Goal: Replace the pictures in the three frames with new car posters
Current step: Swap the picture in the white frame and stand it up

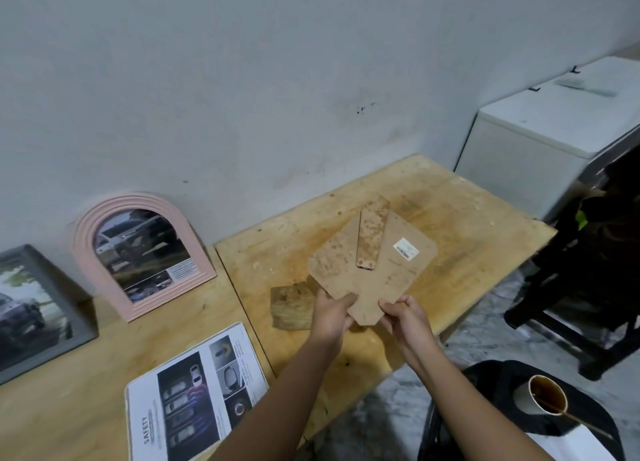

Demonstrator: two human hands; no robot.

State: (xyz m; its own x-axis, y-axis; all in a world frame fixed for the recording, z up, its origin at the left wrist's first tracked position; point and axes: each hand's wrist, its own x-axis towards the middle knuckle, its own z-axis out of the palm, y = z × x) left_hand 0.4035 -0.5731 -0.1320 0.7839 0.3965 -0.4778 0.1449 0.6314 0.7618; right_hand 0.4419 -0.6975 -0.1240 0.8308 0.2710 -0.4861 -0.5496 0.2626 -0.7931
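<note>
While two frames [143, 252] [34, 308] and one poster [194, 391] sit aside, left hand [334, 316] and right hand [407, 316] grip one board [388, 284].

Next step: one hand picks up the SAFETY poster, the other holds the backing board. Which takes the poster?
Left, probably. The SAFETY poster lies on the left hand's side; the right hand also grips the backing board and can hold it.

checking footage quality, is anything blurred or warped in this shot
Head view: soft overall; the pink arched frame and grey frame at left are smeared, the backing board at centre reads clearer; wide-angle lens stretches the picture's edges; lighting dim and flat.
</note>
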